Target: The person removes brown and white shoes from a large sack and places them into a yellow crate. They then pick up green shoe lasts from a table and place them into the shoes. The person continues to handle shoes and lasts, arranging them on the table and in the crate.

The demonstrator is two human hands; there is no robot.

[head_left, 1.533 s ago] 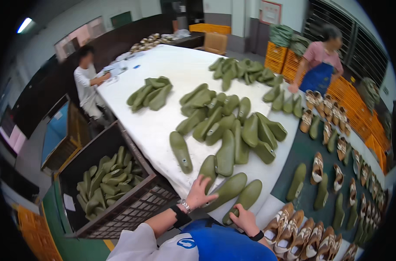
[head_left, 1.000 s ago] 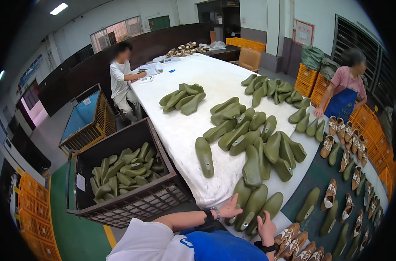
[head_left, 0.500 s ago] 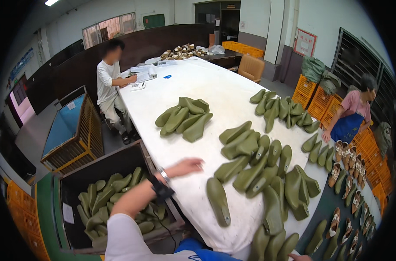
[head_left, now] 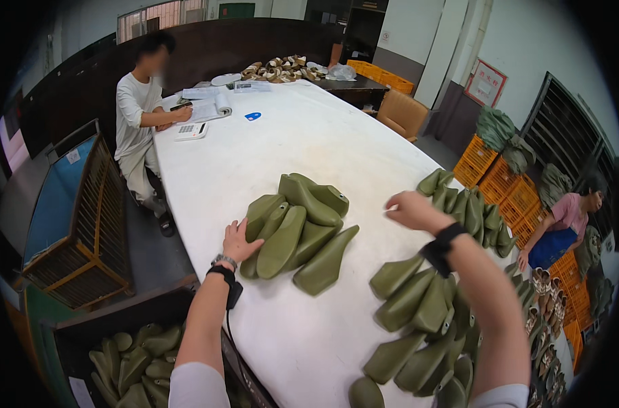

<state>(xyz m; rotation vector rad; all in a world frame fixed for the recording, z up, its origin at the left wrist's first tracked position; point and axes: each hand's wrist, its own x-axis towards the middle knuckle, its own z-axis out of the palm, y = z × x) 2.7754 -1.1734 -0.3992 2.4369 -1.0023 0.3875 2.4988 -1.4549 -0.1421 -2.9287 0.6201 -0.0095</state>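
Note:
My left hand lies open on the white table, its fingers touching the left side of a small pile of olive-green shoe lasts. My right hand hovers above the table to the right of that pile, fingers loosely curled, holding nothing that I can see. Both wrists wear dark bands. A larger heap of green lasts lies under and beside my right forearm.
A dark crate with more green lasts stands below the table's left edge. A seated person in white writes at the far left, near papers and a calculator. Another person bends among orange crates at the right. A blue-topped cart is at left.
My view has shifted up the table toward the separate pile of lasts. My left hand has reached forward onto that pile, and my right hand has risen into view above the table.

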